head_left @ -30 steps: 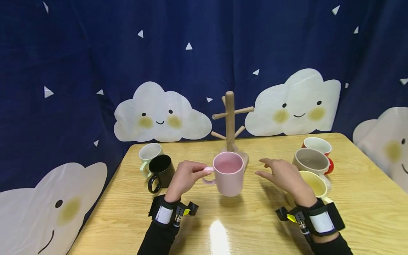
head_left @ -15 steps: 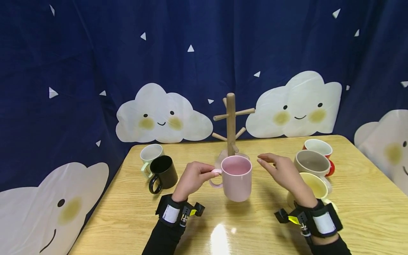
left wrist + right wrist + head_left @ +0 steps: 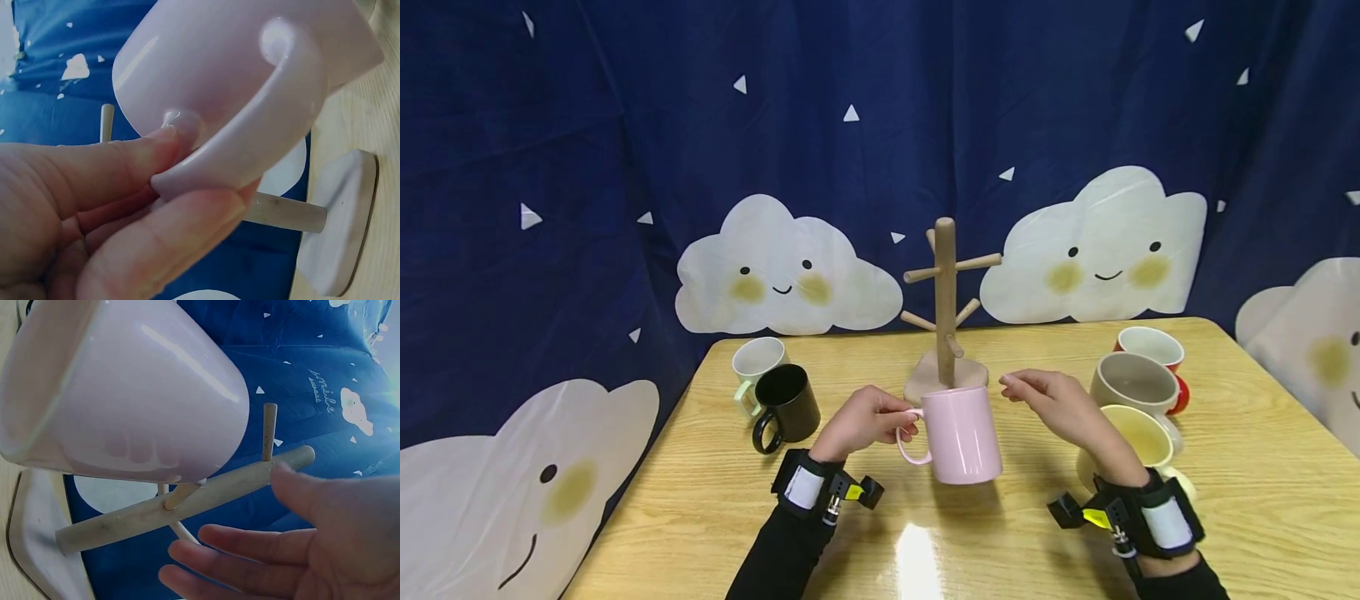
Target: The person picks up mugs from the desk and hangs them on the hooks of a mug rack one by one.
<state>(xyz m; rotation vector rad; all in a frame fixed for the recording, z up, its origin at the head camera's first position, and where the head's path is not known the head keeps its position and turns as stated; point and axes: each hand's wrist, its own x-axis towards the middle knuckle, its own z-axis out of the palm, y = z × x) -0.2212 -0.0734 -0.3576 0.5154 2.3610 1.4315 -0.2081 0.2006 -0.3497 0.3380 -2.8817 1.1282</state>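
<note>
A pink mug (image 3: 962, 435) is held in the air in front of a wooden mug tree (image 3: 946, 292). My left hand (image 3: 865, 423) pinches its handle (image 3: 250, 134) between thumb and fingers. The mug is tilted, so in the head view its side shows and its inside is hidden. My right hand (image 3: 1051, 404) hovers just right of the mug, fingers loosely extended and holding nothing. In the right wrist view that hand (image 3: 300, 544) is apart from the mug, with the tree's post beyond it.
At the left stand a pale green-handled mug (image 3: 758, 358) and a black mug (image 3: 788, 404). Along the right are a red mug (image 3: 1152, 345), a grey-beige mug (image 3: 1133, 382) and a yellow mug (image 3: 1138, 437), partly behind my right forearm. A dark blue curtain (image 3: 820, 50) hangs behind the table.
The pink mug has moved right and lower in the head view with my left hand, then tipped until its inside went out of sight. My right hand's fingers have drawn closer together.
</note>
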